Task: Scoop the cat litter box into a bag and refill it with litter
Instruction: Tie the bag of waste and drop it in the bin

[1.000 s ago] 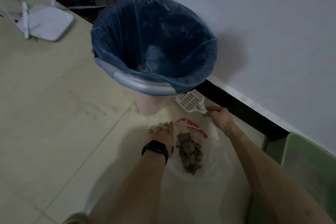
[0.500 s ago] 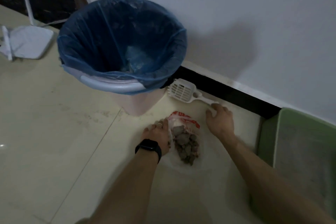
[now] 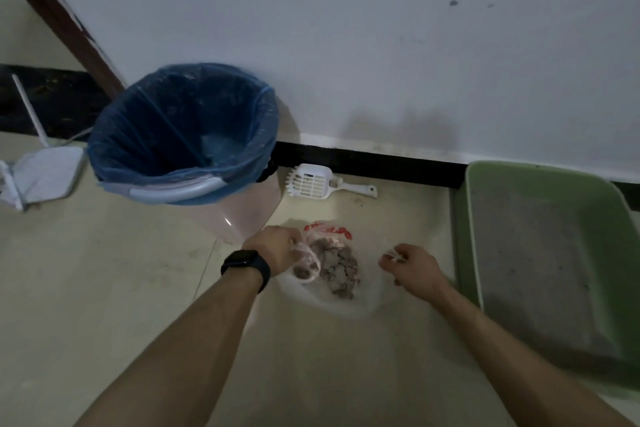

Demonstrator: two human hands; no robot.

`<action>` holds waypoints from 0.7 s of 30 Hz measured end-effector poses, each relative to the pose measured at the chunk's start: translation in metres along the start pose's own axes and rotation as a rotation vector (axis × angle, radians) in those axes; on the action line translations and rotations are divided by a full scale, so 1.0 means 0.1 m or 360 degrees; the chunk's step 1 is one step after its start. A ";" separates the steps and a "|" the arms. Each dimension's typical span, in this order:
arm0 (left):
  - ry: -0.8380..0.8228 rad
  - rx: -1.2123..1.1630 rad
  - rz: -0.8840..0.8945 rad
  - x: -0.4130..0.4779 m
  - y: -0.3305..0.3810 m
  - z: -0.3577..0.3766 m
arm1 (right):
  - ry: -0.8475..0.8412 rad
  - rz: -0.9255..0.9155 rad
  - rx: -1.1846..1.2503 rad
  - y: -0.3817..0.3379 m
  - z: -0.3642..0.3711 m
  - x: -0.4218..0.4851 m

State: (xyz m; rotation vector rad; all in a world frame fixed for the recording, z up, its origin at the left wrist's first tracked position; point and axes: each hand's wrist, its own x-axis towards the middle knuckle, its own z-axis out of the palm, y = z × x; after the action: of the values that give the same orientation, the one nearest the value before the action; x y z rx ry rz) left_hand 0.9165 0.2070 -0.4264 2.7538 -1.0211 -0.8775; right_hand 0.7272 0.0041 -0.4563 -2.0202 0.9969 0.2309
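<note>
A thin clear plastic bag [image 3: 360, 298] with red print lies on the floor, holding grey-brown litter clumps [image 3: 337, 269]. My left hand [image 3: 277, 250] grips the bag's left handle loop. My right hand [image 3: 412, 265] pinches the bag's right handle between thumb and fingers. The white slotted scoop [image 3: 311, 182] lies on the floor by the black baseboard, free of both hands. The green litter box [image 3: 465, 218] with grey litter stands to the right of the bag.
A pink bin with a blue liner [image 3: 180, 135] stands just left of the scoop, close to my left hand. A white flat device with antennas [image 3: 41, 173] lies at far left. The wall [image 3: 381, 45] closes off the back.
My right hand let go of the scoop's handle and came back to the bag's right handle. My left hand now grips the left handle loop. The view swung right, showing more of the litter box.
</note>
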 end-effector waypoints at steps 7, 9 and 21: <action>0.0276 -0.0594 0.0171 -0.27 0.01 -0.29 | 0.0193 -0.0135 0.0790 -0.35 -0.26 -0.35; 0.0307 -0.0949 0.0110 -0.37 0.08 -0.40 | 0.0185 -0.0209 0.0962 -0.56 -0.42 -0.44; -0.0544 -0.0416 0.0313 -0.73 0.27 -1.15 | 0.0182 -0.0579 0.0807 -1.33 -0.65 -0.94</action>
State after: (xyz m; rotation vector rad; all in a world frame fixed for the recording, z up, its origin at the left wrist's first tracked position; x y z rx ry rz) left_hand 0.9184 0.2173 -0.2884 2.2934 -1.1091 -1.3679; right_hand 0.7482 0.0505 -0.2881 -1.7119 0.6517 -0.3085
